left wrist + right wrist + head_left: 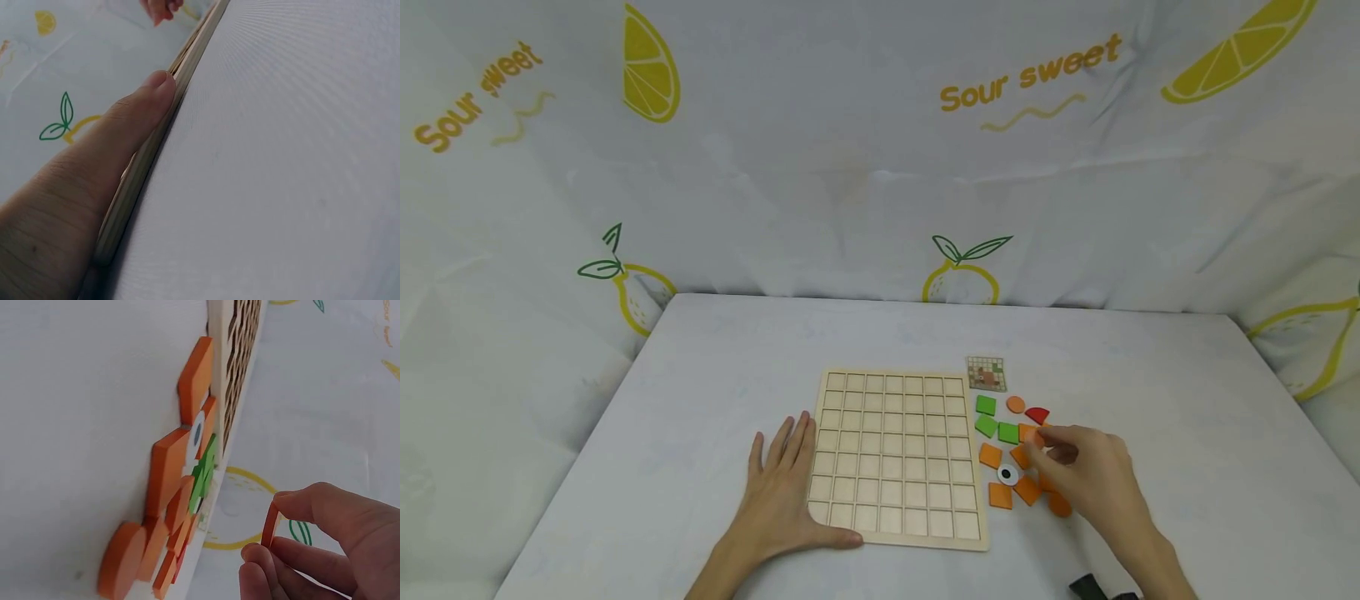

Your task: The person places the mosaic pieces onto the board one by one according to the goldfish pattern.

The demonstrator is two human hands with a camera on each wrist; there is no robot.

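Observation:
A square wooden grid board (891, 467) lies flat on the table, its cells bare. My left hand (778, 496) rests at its left side with fingers spread, fingertips along the left edge and thumb on the near edge; the left wrist view shows the thumb (134, 115) against the board's rim. Right of the board, my right hand (1086, 467) is over a group of flat pieces. It pinches a thin orange tile (270, 524) between thumb and fingers, seen edge-on in the right wrist view. Below it lie orange square tiles (1001, 495) and a white eye disc (1008, 475).
Green tiles (986, 406), a red wedge (1037, 415) and a light orange disc (1016, 404) lie farther back. A small printed pattern card (987, 373) sits by the board's far right corner. A black object (1088, 587) is at the near edge. Behind hangs a lemon-print cloth (820, 167).

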